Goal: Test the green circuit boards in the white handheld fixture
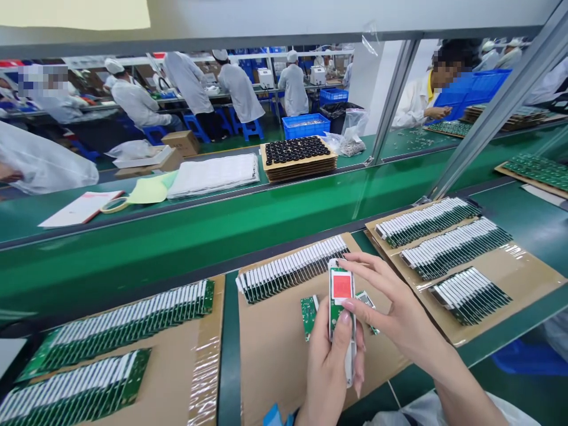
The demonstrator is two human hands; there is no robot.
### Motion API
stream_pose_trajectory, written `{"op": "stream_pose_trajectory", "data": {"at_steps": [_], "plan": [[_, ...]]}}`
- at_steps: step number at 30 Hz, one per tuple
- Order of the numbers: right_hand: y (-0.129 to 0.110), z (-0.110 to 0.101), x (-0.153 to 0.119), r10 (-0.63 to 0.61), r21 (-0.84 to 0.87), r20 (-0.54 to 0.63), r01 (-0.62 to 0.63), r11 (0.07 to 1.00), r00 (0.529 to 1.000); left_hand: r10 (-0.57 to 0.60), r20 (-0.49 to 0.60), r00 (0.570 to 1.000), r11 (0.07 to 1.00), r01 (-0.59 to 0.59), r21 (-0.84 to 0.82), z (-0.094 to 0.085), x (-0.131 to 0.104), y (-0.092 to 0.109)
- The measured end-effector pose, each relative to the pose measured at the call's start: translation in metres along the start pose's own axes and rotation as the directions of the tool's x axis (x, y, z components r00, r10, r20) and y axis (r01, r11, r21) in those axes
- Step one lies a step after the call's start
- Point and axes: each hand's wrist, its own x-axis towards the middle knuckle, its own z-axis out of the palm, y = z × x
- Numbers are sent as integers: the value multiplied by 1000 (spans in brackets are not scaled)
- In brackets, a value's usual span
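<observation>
A slim white casing holding a green circuit board with a red-screened display [341,286] is upright in my left hand [331,361], the thumb pressed on its lower front. My right hand [390,302] touches the same device, fingertips at its top edge and thumb on the board just below the red screen. Behind my hands, one loose green board [307,316] lies on the cardboard sheet [270,355] to the left, and another board [367,307] is partly hidden to the right. A row of boards with white screens [295,266] leans along the sheet's far edge.
More rows of boards stand on cardboard at left [206,355] and right [528,272]. Beyond a green divider [177,231] are stacked trays of black round parts [299,151], white sheets [215,174] and tape [114,205]. Metal posts rise at right. Several people work behind.
</observation>
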Motion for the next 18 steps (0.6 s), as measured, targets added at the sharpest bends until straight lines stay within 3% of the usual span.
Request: {"op": "stream_pose_trajectory", "data": {"at_steps": [4, 8, 11, 13, 15, 18], "plan": [[0, 1, 0, 4, 23, 4, -4, 1000, 1000, -15, -50, 999, 999, 17, 35, 3, -1, 1], [6, 1, 3, 48, 103, -53, -42, 994, 997, -35, -26, 999, 994, 38, 101, 0, 3, 0], [23, -5, 4, 224, 364, -77, -182, 913, 971, -64, 17, 998, 976, 60, 209, -12, 9, -3], [41, -10, 3, 348, 466, -34, -293, 835, 937, -76, 0, 997, 958, 73, 276, -24, 13, -5], [63, -12, -1, 400, 394, 15, -373, 840, 916, -70, -60, 996, 944, 85, 318, -36, 16, -6], [92, -7, -10, 383, 115, 62, -388, 915, 922, -40, -134, 990, 937, 83, 339, -53, 18, -6]]}}
